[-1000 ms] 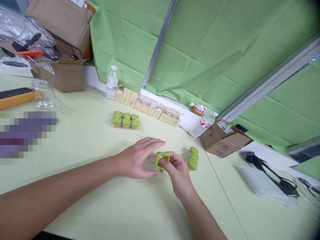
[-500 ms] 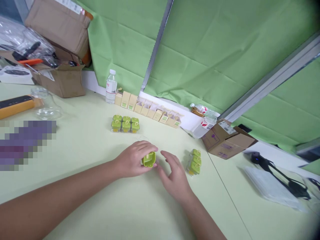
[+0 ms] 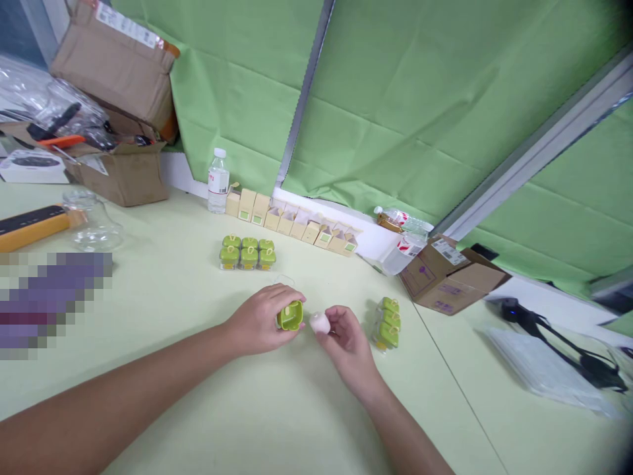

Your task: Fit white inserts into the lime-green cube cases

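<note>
Pale green table (image 3: pixel 208 396) spreads wide, cardboard boxes (image 3: pixel 119 112) far left. Mid-table, the left hand (image 3: pixel 257 320) lies low, forearm stretched across, fingers clamped round a green lidded container (image 3: pixel 290 315), tipped so its opening faces right. Just beside it, the right hand (image 3: pixel 346 343) pinches a small white piece (image 3: pixel 320 322), wrist raised.
</note>
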A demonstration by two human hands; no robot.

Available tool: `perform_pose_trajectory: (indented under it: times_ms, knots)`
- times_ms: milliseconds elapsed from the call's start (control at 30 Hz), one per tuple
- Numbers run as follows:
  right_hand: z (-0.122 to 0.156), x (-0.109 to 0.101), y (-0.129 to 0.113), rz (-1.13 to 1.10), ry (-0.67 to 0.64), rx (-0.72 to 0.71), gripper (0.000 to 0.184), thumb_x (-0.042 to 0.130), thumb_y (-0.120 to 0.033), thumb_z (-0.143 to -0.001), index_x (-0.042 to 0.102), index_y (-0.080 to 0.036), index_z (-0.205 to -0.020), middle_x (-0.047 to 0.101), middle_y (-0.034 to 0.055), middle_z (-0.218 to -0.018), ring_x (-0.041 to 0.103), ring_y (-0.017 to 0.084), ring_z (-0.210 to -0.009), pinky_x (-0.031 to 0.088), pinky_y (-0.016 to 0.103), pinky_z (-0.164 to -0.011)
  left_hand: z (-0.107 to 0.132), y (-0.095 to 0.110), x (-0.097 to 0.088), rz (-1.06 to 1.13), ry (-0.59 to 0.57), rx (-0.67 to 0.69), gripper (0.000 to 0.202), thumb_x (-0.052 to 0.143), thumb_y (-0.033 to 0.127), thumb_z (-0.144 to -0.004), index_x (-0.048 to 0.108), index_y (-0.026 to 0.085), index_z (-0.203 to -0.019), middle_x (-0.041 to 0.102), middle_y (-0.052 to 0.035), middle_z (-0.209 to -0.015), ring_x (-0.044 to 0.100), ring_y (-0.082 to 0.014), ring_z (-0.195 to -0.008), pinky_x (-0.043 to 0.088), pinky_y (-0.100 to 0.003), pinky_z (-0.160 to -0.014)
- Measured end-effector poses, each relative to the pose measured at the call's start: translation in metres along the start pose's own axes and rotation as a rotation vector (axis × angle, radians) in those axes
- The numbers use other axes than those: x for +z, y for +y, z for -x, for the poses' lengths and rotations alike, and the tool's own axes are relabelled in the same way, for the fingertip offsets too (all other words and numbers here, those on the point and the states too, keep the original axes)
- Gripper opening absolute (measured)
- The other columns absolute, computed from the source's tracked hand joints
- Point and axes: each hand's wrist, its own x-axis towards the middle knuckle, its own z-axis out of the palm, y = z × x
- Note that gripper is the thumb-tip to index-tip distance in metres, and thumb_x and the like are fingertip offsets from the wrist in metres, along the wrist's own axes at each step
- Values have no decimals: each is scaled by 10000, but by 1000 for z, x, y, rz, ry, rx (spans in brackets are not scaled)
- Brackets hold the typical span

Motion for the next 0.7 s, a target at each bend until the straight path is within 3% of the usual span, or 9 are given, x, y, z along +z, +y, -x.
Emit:
perform_pose_trajectory:
  times_ms: [100, 267, 500, 700]
  knots:
    - [-1, -2, -4, -158, -13, 93, 392, 741, -332, -795, 595, -257, -1151, 647, 18, -967, 620, 191, -899, 533, 360, -852, 0, 0, 0, -18, -11, -2, 318, 648, 223, -824, 562, 222, -1130, 670, -53, -1011, 616, -220, -944, 497, -367, -847]
    - [2, 1, -14, -266, -51, 148, 347, 770, -356, -779, 647, -253, -1086, 682, 33, -991, 635, 206, -909, 529, 419, -905, 1, -2, 2, -84, -60, -13, 396, 615, 133, -765, 566, 221, -1148, 661, -51, -1020, 610, -225, -957, 489, -365, -843]
    - [7, 9, -14, -240, -170, 93, 347, 755, -352, -822, 585, -258, -1110, 725, 37, -1000, 644, 172, -860, 515, 332, -809, 0, 1, 1, -240, -170, -42, 333, 637, 225, -764, 585, 197, -1092, 662, -52, -981, 596, -243, -944, 436, -384, -817]
    - [9, 13, -9, -164, -180, 77, 356, 747, -374, -827, 595, -246, -1122, 744, 56, -1046, 663, 191, -904, 520, 347, -825, -2, 11, 1, -337, -233, -56, 213, 620, 277, -795, 599, 184, -985, 637, -40, -869, 588, -226, -855, 392, -373, -747]
